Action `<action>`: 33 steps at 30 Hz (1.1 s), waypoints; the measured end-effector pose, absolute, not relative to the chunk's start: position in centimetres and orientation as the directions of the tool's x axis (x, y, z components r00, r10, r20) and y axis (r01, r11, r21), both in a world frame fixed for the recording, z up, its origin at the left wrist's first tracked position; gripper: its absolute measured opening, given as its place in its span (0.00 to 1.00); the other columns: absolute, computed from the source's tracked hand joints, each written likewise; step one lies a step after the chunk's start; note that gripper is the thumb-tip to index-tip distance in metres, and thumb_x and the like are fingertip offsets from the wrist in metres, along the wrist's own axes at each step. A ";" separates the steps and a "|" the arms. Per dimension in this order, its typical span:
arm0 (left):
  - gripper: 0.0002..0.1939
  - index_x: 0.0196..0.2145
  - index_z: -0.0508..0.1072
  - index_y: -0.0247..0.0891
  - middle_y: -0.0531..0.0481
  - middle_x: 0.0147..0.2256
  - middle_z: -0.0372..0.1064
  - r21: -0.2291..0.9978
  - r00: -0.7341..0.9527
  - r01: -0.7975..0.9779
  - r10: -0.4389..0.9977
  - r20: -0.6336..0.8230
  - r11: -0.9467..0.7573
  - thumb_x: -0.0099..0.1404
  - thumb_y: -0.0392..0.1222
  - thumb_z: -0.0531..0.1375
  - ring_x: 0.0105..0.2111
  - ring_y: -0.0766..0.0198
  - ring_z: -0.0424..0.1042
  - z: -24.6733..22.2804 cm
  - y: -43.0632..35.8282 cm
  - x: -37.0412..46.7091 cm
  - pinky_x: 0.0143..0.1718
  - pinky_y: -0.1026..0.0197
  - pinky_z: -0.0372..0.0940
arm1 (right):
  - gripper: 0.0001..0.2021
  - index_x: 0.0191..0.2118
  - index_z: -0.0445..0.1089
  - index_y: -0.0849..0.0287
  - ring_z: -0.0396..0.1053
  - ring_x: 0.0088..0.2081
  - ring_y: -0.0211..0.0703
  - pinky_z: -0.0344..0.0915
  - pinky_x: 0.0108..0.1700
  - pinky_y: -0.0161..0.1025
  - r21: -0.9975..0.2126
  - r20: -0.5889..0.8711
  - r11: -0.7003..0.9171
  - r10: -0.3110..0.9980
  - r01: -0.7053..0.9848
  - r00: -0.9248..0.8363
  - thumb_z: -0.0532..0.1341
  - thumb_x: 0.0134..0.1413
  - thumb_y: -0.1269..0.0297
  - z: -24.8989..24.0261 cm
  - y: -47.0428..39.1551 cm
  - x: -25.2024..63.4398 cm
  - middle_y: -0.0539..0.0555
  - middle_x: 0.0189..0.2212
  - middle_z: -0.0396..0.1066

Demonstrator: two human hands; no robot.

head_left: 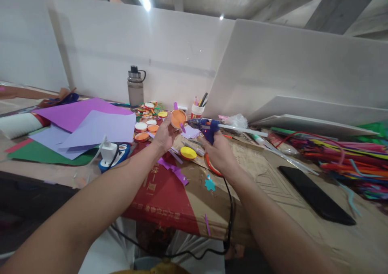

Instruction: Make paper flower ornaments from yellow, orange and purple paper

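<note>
My left hand holds up a small round orange disc with a pale rim. Purple strips stick out at its top and lower edge. In my right hand is a blue hot glue gun, its nozzle pointing left at the disc; whether the tip touches it I cannot tell. A long clear glue stick runs out of the gun's back. Below the hands lie a yellow disc, purple paper scraps and a teal flower-shaped cutout.
Purple and lilac paper sheets cover the left side, beside a white plug. A bottle and a cup of pens stand behind. At right lie a black phone and colourful pipe cleaners. The gun's black cord hangs over the front edge.
</note>
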State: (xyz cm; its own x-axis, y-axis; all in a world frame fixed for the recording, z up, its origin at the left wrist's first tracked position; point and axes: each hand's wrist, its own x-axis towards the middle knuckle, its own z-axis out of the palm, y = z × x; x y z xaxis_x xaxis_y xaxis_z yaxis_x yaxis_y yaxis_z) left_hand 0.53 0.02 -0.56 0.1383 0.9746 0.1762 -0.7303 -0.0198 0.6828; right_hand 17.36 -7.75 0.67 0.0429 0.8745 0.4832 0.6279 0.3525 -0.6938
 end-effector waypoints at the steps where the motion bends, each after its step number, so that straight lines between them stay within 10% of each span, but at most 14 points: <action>1: 0.16 0.38 0.75 0.38 0.49 0.33 0.76 0.682 0.134 -0.731 0.975 0.174 -0.021 0.60 0.53 0.62 0.29 0.66 0.72 -0.6 0.0 0.5 0.28 0.65 0.64 | 0.19 0.52 0.67 0.59 0.71 0.47 0.56 0.63 0.51 0.54 -0.694 0.483 0.353 0.874 0.628 0.043 0.58 0.56 0.59 0.6 -7.7 17.4 0.62 0.47 0.73; 33: 0.15 0.41 0.74 0.40 0.48 0.38 0.76 0.766 0.299 -0.639 0.941 0.161 0.072 0.66 0.52 0.56 0.32 0.64 0.73 -0.9 -0.8 1.3 0.32 0.63 0.65 | 0.19 0.51 0.67 0.61 0.70 0.43 0.56 0.64 0.47 0.53 -0.681 0.551 0.358 0.825 0.639 0.125 0.57 0.55 0.58 1.1 -8.1 17.4 0.63 0.44 0.73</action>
